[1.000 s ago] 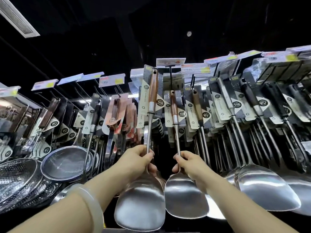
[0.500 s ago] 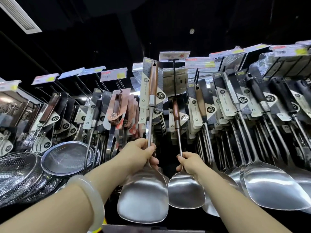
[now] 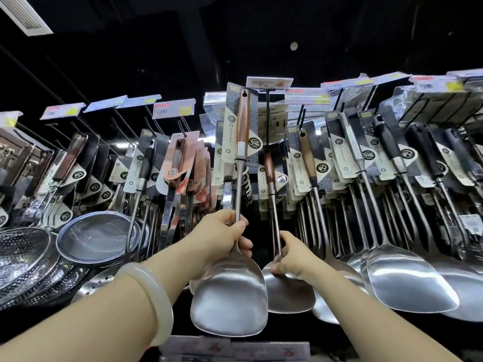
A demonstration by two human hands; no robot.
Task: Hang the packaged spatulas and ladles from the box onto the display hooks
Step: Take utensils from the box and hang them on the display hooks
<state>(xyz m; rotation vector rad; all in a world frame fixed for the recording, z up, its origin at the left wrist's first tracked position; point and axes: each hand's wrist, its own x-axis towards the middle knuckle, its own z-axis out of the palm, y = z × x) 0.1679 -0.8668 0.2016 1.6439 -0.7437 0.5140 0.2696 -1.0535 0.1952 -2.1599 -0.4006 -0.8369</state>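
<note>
two hands (image 3: 222,239) – two held spatulas (image 3: 230,296)

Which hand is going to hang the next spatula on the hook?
Probably the left hand. It grips the raised spatula, whose card hole is up near the black hook. The right hand holds a lower spatula.

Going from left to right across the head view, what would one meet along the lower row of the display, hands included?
Perforated strainers → mesh skimmer → left hand gripping the raised spatula → right hand holding the second spatula → hanging steel spatulas.
</note>
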